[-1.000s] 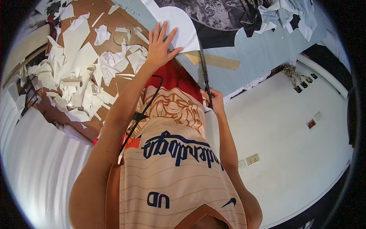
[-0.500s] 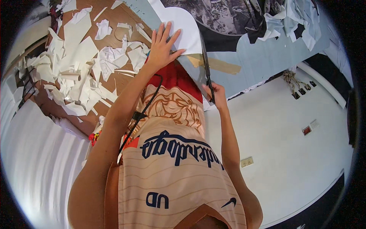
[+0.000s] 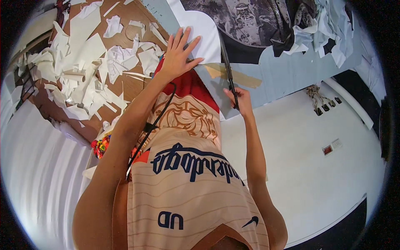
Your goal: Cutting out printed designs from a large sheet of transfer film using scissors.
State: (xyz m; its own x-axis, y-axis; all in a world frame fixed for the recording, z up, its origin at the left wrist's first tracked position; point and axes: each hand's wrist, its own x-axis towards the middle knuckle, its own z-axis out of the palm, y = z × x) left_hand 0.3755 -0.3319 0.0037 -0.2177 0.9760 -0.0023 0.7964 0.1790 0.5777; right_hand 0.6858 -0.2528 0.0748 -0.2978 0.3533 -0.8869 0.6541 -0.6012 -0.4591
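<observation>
My left hand [image 3: 179, 58] lies flat with its fingers spread on a white sheet [image 3: 204, 31] with a rounded edge, holding it against the grey-blue table top [image 3: 300, 71]. My right hand [image 3: 241, 100] is closed around the handle end of long dark scissors [image 3: 227, 62], seen nearly edge-on. Their narrow blades run away from me along the right edge of the white sheet. Whether the blades are apart cannot be made out. A strip of tan tape [image 3: 237, 76] sticks to the table beside the scissors.
Many white scraps [image 3: 85, 54] litter a brown board [image 3: 125, 87] on the left. Dark printed fabric [image 3: 254, 25] lies beyond the scissors, with pale cloth pieces [image 3: 325, 31] at the far right. A black cord [image 3: 158, 116] hangs before my shirt. Cables [image 3: 318, 98] lie on the right.
My right hand and the scissors' handle end have shifted slightly to the right. My left hand stays spread on the white sheet. The whole view has tilted a little.
</observation>
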